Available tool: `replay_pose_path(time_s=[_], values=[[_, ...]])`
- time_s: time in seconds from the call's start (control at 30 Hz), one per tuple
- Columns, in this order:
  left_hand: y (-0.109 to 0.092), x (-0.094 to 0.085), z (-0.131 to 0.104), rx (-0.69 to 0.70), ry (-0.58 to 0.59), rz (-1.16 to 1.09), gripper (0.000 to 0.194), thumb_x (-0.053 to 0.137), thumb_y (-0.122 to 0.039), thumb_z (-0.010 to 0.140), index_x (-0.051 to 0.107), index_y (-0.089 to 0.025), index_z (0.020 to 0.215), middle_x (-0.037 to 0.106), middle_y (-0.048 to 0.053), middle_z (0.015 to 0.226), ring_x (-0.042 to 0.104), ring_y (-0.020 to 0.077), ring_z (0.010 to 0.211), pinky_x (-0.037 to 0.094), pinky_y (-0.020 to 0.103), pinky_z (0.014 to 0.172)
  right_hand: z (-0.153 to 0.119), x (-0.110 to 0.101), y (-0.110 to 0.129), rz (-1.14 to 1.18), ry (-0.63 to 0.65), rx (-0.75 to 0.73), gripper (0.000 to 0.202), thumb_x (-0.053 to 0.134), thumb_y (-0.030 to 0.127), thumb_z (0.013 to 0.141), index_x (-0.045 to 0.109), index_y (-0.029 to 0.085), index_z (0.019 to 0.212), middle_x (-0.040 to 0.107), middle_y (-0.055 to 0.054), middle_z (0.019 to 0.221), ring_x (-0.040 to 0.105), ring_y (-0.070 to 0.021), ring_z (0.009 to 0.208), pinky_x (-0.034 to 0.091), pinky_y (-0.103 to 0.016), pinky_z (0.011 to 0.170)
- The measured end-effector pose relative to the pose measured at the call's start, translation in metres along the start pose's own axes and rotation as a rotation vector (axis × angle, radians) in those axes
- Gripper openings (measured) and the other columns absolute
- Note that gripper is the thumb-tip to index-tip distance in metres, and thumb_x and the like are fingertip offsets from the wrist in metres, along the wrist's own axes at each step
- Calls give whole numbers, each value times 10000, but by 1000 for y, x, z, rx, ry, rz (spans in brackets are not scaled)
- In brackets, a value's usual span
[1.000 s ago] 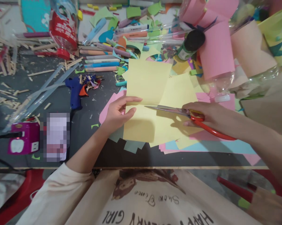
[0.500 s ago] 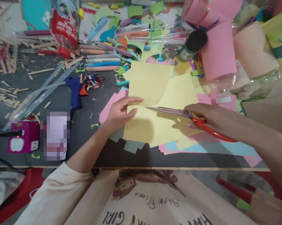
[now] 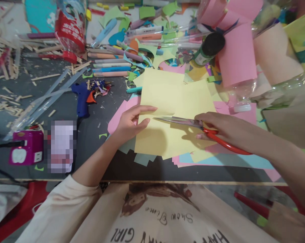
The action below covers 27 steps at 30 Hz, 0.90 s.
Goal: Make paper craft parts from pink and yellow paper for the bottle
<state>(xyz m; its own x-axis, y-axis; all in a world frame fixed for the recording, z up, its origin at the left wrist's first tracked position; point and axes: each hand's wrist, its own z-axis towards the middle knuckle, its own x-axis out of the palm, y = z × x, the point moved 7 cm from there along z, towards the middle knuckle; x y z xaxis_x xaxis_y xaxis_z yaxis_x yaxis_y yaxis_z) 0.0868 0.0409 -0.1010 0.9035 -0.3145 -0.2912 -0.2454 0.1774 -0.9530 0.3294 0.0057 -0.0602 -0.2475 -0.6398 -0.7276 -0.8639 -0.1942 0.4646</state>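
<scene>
A yellow paper sheet lies over other yellow paper in front of me, with a cut line running in from the right. My left hand holds it at the left edge, index finger and thumb resting on top and a little apart; the other fingers are mostly hidden. In my right hand is a pair of scissors with red handles. Its blades point left along the cut, the tip close to my left thumb. An upper flap of the yellow sheet stands beyond the blades.
Left of the paper lie a blue glue gun, a phone and a purple plug adapter. Markers, a red-labelled bottle and paper scraps sit behind. At right are a black-capped jar and pink-wrapped bottles.
My right hand and the scissors have shifted slightly left, with the tip further across the yellow sheet. The upper flap has tilted and looks narrower. My left hand stays nearly in place.
</scene>
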Motion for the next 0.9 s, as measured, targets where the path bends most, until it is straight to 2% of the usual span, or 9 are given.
replay_pose_path(time_s=[0.23, 0.37, 0.53, 0.63, 0.73, 0.9], values=[[0, 0, 0, -4, -5, -8, 317, 651, -288, 805, 744, -253, 1107, 741, 57, 1074, 632, 142, 768, 463, 226, 546, -3, 0, -4, -19, -18, 21, 509, 386, 735, 866, 518, 247, 810, 561, -20, 697, 484, -169, 553, 324, -284, 518], [-1, 1, 1, -12, 2, -5, 323, 651, -302, 804, 744, -248, 1109, 740, 61, 1079, 594, 120, 695, 405, 216, 490, -4, 0, -7, -34, -42, 30, 512, 387, 741, 859, 518, 251, 792, 562, -18, 671, 486, -168, 537, 301, -277, 501], [-5, 1, 2, -14, 6, 0, 293, 656, -281, 811, 750, -252, 1086, 744, 48, 1070, 391, 57, 508, 305, 209, 434, -4, -1, -7, -41, -48, 16, 483, 398, 696, 881, 557, 242, 843, 575, -34, 696, 515, -184, 570, 329, -284, 518], [-7, 1, 2, 7, 4, -6, 287, 658, -249, 809, 745, -261, 1083, 746, 33, 1074, 277, 40, 470, 263, 205, 414, -4, -2, -7, -56, -56, 5, 489, 404, 696, 880, 573, 238, 906, 575, -50, 757, 529, -197, 626, 367, -296, 555], [-7, 1, 1, 8, 5, 6, 277, 670, -291, 822, 738, -262, 1088, 742, 35, 1080, 262, 40, 469, 251, 207, 406, -5, -1, -8, -58, -37, 24, 495, 387, 704, 884, 567, 246, 933, 567, -43, 765, 528, -198, 634, 374, -298, 562], [-9, 4, 0, 43, 35, 27, 287, 655, -371, 864, 721, -265, 1122, 734, 51, 1073, 298, 50, 471, 294, 225, 425, -3, 0, 1, -50, -32, -2, 489, 369, 711, 884, 526, 248, 868, 566, -36, 738, 527, -195, 618, 357, -292, 555]])
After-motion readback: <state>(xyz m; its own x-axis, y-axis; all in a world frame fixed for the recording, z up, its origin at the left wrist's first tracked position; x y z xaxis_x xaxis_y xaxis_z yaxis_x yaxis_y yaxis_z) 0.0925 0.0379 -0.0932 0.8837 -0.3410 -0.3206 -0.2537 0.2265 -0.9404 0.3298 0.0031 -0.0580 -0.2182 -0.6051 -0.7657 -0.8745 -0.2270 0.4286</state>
